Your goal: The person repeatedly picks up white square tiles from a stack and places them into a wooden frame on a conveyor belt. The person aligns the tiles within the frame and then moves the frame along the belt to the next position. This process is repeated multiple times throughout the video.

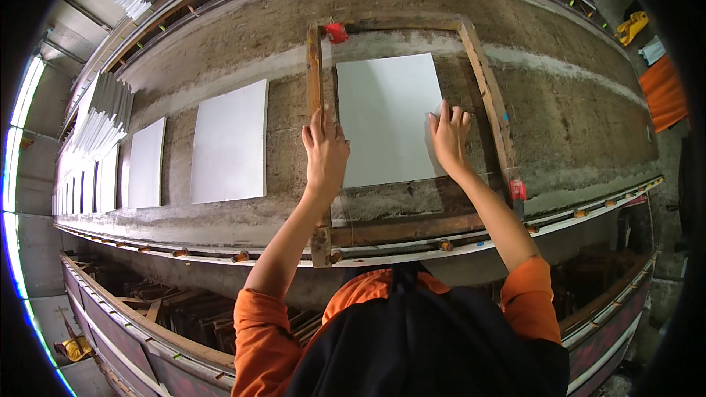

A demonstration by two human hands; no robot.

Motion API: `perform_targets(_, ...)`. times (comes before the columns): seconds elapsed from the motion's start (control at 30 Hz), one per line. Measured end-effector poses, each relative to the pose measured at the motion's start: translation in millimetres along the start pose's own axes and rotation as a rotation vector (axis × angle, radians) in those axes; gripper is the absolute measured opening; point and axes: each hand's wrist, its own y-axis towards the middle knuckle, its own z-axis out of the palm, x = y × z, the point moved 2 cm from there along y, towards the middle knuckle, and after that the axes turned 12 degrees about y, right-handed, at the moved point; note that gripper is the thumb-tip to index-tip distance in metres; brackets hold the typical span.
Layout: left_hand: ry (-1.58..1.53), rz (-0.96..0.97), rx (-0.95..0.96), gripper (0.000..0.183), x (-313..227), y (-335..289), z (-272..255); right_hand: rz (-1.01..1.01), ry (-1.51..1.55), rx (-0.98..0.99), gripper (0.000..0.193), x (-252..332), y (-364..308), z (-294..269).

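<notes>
A white board (pixel 386 117) lies in the middle of the picture, inside a wooden frame (pixel 488 95) on a big table (pixel 581 125). The left hand (pixel 326 151) is on the frame's left side, fingers nearly straight. The right hand (pixel 451 136), fingers a bit bent, is at the board's right edge. I can't tell if either hand grips anything.
</notes>
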Motion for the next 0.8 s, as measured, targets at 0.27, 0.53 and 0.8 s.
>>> perform_targets(0.27,0.423,0.208,0.112,0.045,-33.4,-7.8,16.7,-0.126,-0.079,0.055,0.052,18.1,-7.4,-11.0)
perform_targets(0.53,-0.357,0.105,0.053,0.057,-42.3,3.6,3.4,-0.382,-0.024,0.245,0.058,40.7,-25.8,-21.3)
perform_targets(0.8,-0.393,0.062,0.094,0.059,-68.6,69.0,24.8,-0.433,0.101,0.375,0.054,49.8,26.2,-6.3)
